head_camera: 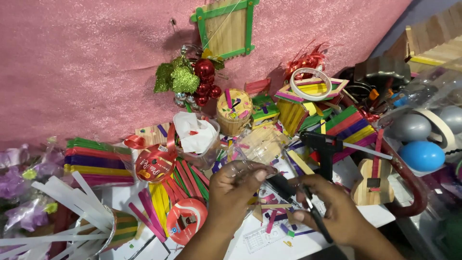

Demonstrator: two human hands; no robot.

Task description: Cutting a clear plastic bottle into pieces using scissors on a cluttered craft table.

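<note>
Clearly, the left hand pinched a clear plastic piece, while the right hand at 3 o'clock was clamped on black scissors above the counter.

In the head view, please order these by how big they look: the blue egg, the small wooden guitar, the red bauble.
1. Small wooden guitar
2. Blue egg
3. Red bauble

The bauble lies farther from the camera, so its true size is unsure.

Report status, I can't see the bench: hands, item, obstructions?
Left hand pinching a small clear piece. Right hand gripping black-handled tool. Craft sticks and glue gun crowd close.
</note>
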